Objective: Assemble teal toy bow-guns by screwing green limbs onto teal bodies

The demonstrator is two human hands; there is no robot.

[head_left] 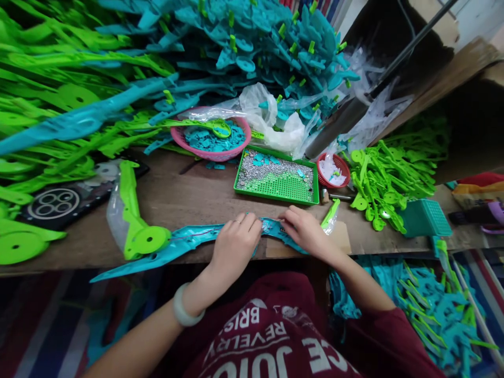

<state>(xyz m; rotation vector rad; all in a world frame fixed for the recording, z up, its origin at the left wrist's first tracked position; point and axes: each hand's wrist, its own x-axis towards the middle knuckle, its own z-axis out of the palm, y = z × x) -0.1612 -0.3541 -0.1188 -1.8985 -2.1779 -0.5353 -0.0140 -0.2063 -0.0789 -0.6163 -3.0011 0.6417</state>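
A long curved blue plastic piece (197, 237) lies along the table's front edge, with a green round-ended part (149, 241) against its left portion. My left hand (238, 241) is closed over the middle of the blue piece, its fingers bent on the upper rim. To the right, my right hand (301, 227) has its thumb and fingertips pinched together over the same piece; whatever lies between them is too small to make out. Under the right end of the piece is a flat piece of cardboard (338, 239). A small green part with a clear blade (331, 216) sits beside my right hand.
Behind stand a green tray (275, 197) of small metal bits, a pink basket (220, 155) of blue pieces and a red basket (334, 184). Green parts (47, 105) and blue parts (252, 37) are heaped high behind; a dark metal post (338, 123) slants at right.
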